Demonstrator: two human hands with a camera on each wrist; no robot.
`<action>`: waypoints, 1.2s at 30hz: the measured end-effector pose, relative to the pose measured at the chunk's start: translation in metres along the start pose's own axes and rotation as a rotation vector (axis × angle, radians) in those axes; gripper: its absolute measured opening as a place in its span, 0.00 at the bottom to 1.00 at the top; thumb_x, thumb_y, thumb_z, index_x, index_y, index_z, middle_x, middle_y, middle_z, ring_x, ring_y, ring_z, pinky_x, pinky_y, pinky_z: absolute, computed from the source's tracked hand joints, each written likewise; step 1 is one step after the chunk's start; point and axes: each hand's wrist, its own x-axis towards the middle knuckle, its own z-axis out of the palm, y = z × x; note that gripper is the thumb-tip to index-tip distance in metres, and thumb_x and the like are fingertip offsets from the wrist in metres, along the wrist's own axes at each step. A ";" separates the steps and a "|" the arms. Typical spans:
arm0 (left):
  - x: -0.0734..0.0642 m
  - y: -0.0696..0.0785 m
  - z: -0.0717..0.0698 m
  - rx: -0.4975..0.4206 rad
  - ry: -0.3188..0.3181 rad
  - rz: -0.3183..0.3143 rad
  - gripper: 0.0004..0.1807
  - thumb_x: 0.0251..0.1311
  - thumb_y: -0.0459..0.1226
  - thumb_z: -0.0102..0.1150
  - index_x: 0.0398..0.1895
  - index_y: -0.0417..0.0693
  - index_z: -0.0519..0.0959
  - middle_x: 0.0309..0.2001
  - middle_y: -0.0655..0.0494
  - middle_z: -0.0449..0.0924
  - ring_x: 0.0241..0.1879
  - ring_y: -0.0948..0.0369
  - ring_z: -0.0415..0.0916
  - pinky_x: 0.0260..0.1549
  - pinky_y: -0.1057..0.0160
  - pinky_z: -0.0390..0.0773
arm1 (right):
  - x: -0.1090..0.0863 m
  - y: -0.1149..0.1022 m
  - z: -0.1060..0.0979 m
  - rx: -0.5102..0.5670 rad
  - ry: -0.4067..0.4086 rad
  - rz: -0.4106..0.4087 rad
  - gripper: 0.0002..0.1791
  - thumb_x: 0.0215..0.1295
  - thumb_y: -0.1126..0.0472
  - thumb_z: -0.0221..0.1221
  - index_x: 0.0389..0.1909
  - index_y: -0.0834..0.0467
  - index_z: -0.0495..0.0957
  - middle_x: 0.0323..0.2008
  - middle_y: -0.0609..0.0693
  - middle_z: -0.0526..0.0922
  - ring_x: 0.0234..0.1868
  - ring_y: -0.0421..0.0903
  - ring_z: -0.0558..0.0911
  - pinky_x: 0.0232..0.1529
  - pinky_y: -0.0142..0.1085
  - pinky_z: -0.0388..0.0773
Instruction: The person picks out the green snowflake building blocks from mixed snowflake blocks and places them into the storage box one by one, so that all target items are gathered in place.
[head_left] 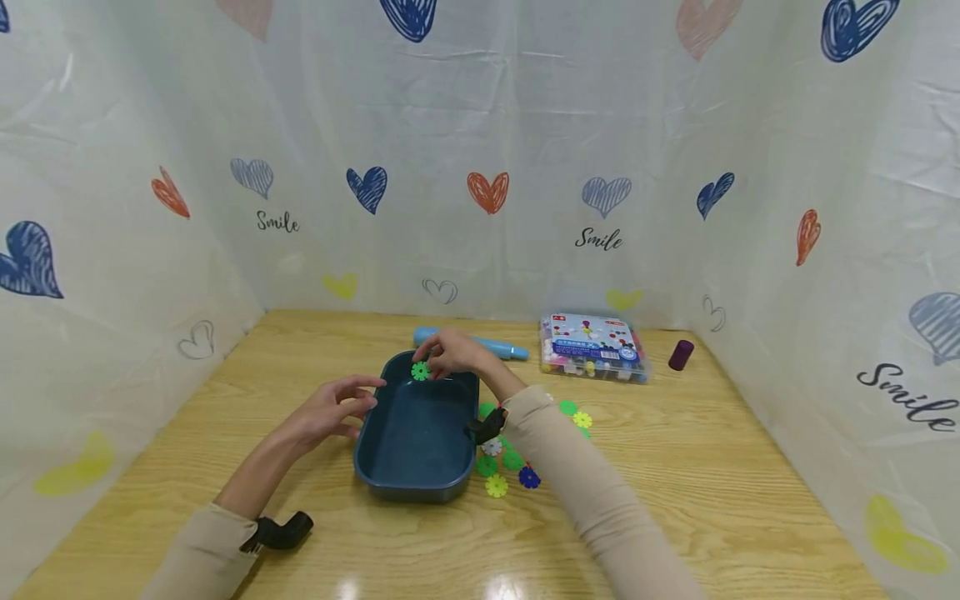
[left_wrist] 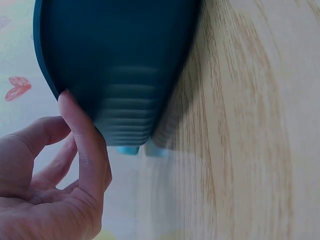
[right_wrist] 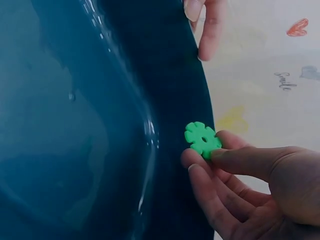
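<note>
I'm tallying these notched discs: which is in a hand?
The green disc pinched by the right hand at the tray's far end; the other visible discs lie on the table.

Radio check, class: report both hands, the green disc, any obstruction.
Right hand pinching green notched disc at far end of blue bin. Left hand at its rim. No obstruction seen.

Softly lit in the head view, with two glare spots low on the table (head_left: pixel 750 500) and stretching toward the sides. Dimmer in the right wrist view, with streaked shine inside the tub (right_wrist: pixel 165 95). Blurred at the tub's ridges (left_wrist: pixel 127 112) in the left wrist view, with shadow alongside.
</note>
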 end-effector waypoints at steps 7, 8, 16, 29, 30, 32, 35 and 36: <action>-0.001 0.000 0.002 -0.008 0.007 -0.009 0.27 0.71 0.42 0.54 0.69 0.44 0.66 0.61 0.36 0.67 0.48 0.54 0.76 0.33 0.61 0.83 | 0.007 0.000 0.011 0.016 0.004 0.010 0.14 0.67 0.73 0.54 0.50 0.64 0.82 0.39 0.63 0.87 0.38 0.55 0.88 0.43 0.45 0.85; -0.001 0.000 0.002 -0.008 0.007 -0.010 0.27 0.71 0.42 0.54 0.69 0.44 0.66 0.62 0.36 0.67 0.48 0.54 0.76 0.33 0.61 0.83 | 0.007 0.000 0.012 0.012 0.000 0.014 0.14 0.67 0.73 0.54 0.50 0.64 0.82 0.39 0.63 0.87 0.38 0.55 0.88 0.43 0.46 0.84; -0.002 0.000 0.002 -0.010 0.006 -0.004 0.27 0.71 0.42 0.54 0.69 0.44 0.66 0.62 0.35 0.67 0.46 0.54 0.77 0.33 0.60 0.84 | 0.010 -0.001 0.021 -0.037 0.011 0.037 0.14 0.67 0.75 0.53 0.49 0.65 0.82 0.37 0.63 0.87 0.38 0.57 0.87 0.39 0.41 0.85; -0.002 0.001 0.002 -0.012 0.014 -0.015 0.26 0.71 0.41 0.54 0.69 0.44 0.66 0.61 0.36 0.67 0.45 0.55 0.76 0.33 0.60 0.84 | 0.014 -0.009 0.032 -0.137 0.016 0.036 0.13 0.66 0.74 0.55 0.47 0.64 0.83 0.36 0.61 0.88 0.33 0.50 0.88 0.35 0.37 0.85; -0.002 0.001 0.002 -0.012 0.012 -0.014 0.26 0.71 0.41 0.53 0.70 0.44 0.66 0.61 0.36 0.67 0.45 0.55 0.76 0.33 0.60 0.84 | 0.014 -0.010 0.032 -0.148 0.017 0.037 0.13 0.66 0.74 0.55 0.48 0.64 0.83 0.36 0.61 0.88 0.33 0.50 0.88 0.35 0.37 0.85; -0.002 0.001 0.002 -0.012 0.009 -0.010 0.26 0.71 0.41 0.53 0.70 0.44 0.66 0.61 0.36 0.67 0.46 0.55 0.76 0.33 0.60 0.84 | 0.015 -0.011 0.033 -0.161 0.024 0.044 0.13 0.66 0.74 0.56 0.47 0.63 0.83 0.36 0.60 0.88 0.32 0.50 0.88 0.35 0.36 0.85; -0.002 0.001 0.001 -0.012 0.004 -0.006 0.26 0.71 0.41 0.53 0.70 0.45 0.66 0.61 0.35 0.67 0.46 0.54 0.76 0.33 0.60 0.84 | 0.015 -0.012 0.034 -0.180 0.033 0.053 0.13 0.66 0.74 0.56 0.47 0.62 0.83 0.35 0.59 0.88 0.32 0.49 0.88 0.35 0.36 0.85; -0.002 0.001 0.001 -0.013 0.003 -0.007 0.26 0.71 0.41 0.53 0.70 0.45 0.66 0.61 0.35 0.67 0.46 0.54 0.75 0.33 0.60 0.84 | 0.015 -0.012 0.035 -0.190 0.036 0.054 0.13 0.66 0.74 0.56 0.47 0.62 0.83 0.34 0.58 0.88 0.31 0.49 0.88 0.34 0.34 0.84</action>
